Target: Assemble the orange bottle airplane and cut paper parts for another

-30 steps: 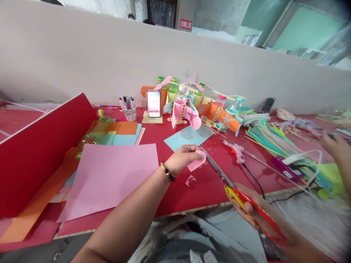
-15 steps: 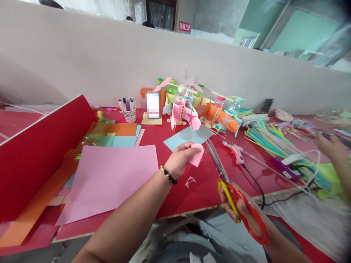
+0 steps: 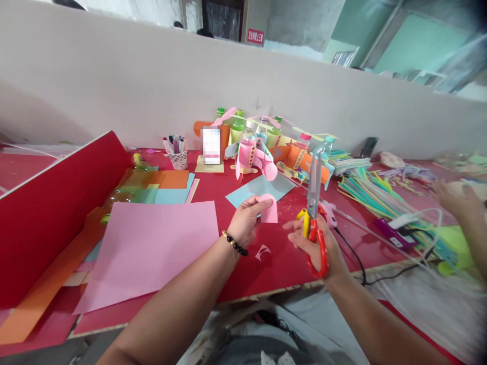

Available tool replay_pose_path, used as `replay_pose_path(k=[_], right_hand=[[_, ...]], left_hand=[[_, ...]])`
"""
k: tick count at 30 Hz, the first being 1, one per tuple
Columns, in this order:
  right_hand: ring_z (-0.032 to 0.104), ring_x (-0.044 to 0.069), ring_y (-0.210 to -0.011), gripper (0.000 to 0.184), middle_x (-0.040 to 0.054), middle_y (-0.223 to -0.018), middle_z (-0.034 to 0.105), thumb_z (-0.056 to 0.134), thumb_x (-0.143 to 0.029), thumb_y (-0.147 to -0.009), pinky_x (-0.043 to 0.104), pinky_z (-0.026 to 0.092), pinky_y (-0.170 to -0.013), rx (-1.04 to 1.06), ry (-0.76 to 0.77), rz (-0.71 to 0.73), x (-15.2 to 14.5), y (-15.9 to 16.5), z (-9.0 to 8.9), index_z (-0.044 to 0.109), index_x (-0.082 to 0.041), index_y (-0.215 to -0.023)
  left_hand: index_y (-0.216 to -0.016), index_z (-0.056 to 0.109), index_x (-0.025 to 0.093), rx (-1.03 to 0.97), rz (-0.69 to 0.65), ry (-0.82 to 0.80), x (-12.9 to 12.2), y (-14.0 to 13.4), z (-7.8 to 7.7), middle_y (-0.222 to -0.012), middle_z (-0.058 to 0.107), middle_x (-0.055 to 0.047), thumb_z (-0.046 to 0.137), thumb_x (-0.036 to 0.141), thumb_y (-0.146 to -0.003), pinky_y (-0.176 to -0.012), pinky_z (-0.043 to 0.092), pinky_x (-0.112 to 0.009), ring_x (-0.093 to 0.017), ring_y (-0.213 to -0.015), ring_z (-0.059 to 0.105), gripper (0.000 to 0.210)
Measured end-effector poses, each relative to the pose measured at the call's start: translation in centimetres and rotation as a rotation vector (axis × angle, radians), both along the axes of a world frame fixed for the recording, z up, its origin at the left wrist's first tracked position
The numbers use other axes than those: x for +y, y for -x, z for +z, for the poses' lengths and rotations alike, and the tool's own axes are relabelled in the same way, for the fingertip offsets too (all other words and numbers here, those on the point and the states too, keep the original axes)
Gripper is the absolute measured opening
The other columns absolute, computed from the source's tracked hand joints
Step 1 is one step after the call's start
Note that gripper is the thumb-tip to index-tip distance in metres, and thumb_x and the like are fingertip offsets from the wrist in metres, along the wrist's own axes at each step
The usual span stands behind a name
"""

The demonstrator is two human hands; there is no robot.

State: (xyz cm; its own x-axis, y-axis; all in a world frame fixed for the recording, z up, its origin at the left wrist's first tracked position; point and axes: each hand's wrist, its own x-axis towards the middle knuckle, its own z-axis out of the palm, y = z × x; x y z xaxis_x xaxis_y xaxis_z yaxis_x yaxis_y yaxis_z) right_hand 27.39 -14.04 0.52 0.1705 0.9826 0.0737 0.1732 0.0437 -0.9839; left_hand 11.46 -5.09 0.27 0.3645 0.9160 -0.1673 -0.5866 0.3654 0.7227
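Observation:
Between the thumb and fingers of my left hand (image 3: 247, 215) is a small piece of pink paper (image 3: 271, 210) with a rounded top edge. My right hand (image 3: 319, 243) holds a pair of scissors (image 3: 314, 190) with one red and one yellow handle, blades pointing up and together. Some fingers of that hand stretch out toward the pink piece without touching it. Curved pink paper scraps (image 3: 263, 252) lie on the red table just below. Behind the scissors, a pink glue gun (image 3: 329, 215) is partly hidden. A light blue sheet (image 3: 262, 190) lies beyond my left hand.
A large pink sheet (image 3: 155, 243) lies to the left, near a red board (image 3: 64, 203). Bottle planes (image 3: 249, 152) stand at the back beside a pen cup (image 3: 178, 159). Pipe cleaners (image 3: 380, 203), a purple power strip (image 3: 395, 233) and another person's hand (image 3: 458, 200) are at right.
My right hand has raised and turned the scissors upright, their blades now together, and its fingers have loosened. The pink piece has shifted slightly left. The other person's hand has moved.

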Motion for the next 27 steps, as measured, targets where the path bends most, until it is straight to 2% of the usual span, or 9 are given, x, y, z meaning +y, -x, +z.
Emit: replay_pose_path(k=[2, 7, 15, 19, 23, 27], right_hand=[[0.054, 0.012, -0.060, 0.044, 0.0007, -0.089, 0.065, 0.077, -0.037, -0.069, 0.029, 0.048, -0.061, 0.016, -0.061, -0.027, 1.7, 1.3, 0.4, 0.044, -0.025, -0.093], [0.053, 0.010, -0.053, 0.037, -0.0059, -0.075, 0.055, 0.075, -0.032, -0.069, 0.027, 0.046, -0.054, 0.092, -0.083, -0.006, 4.5, 3.2, 0.1, 0.044, -0.024, -0.087], [0.050, 0.009, -0.049, 0.033, -0.0065, -0.069, 0.056, 0.073, -0.026, -0.070, 0.025, 0.041, -0.049, 0.093, -0.165, -0.034, 7.6, 0.4, -0.6, 0.043, -0.024, -0.083], [0.049, 0.009, -0.048, 0.035, -0.0067, -0.069, 0.057, 0.074, -0.025, -0.068, 0.025, 0.039, -0.048, 0.090, -0.167, -0.009, 8.9, -0.7, -0.4, 0.043, -0.024, -0.085], [0.047, 0.009, -0.046, 0.038, -0.0084, -0.065, 0.056, 0.074, -0.024, -0.067, 0.024, 0.037, -0.045, 0.114, -0.111, 0.056, 9.3, -0.5, -0.2, 0.042, -0.025, -0.088], [0.047, 0.008, -0.046, 0.036, -0.0089, -0.064, 0.056, 0.073, -0.023, -0.067, 0.025, 0.038, -0.047, 0.185, -0.097, 0.083, 9.3, -0.1, -1.2, 0.042, -0.025, -0.085]], left_hand=[[-0.068, 0.057, 0.016, -0.004, 0.005, 0.001, -0.1, -0.2, -0.1, -0.068, 0.059, 0.004, 0.084, 0.032, -0.058, -0.055, 0.041, -0.019, -0.006, -0.058, 0.054, 0.033], [-0.065, 0.053, 0.016, -0.029, 0.028, -0.011, 0.2, -0.2, -0.3, -0.062, 0.055, 0.004, 0.082, 0.033, -0.059, -0.055, 0.041, -0.020, -0.006, -0.055, 0.050, 0.034], [-0.065, 0.055, 0.015, 0.079, 0.099, 0.011, 0.8, 0.1, -0.5, -0.068, 0.055, 0.003, 0.081, 0.033, -0.060, -0.058, 0.044, -0.019, -0.007, -0.063, 0.052, 0.032], [-0.063, 0.054, 0.016, 0.151, 0.083, -0.007, 0.9, 0.2, -0.6, -0.068, 0.054, 0.003, 0.080, 0.034, -0.060, -0.058, 0.044, -0.020, -0.008, -0.064, 0.053, 0.032], [-0.072, 0.056, 0.018, 0.206, 0.015, -0.061, 1.1, 0.3, -0.8, -0.076, 0.058, 0.002, 0.080, 0.038, -0.061, -0.060, 0.046, -0.021, -0.010, -0.070, 0.055, 0.033], [-0.078, 0.059, 0.017, 0.277, -0.046, -0.067, 1.4, -0.1, -1.7, -0.075, 0.058, 0.001, 0.080, 0.041, -0.063, -0.060, 0.044, -0.021, -0.009, -0.068, 0.054, 0.035]])
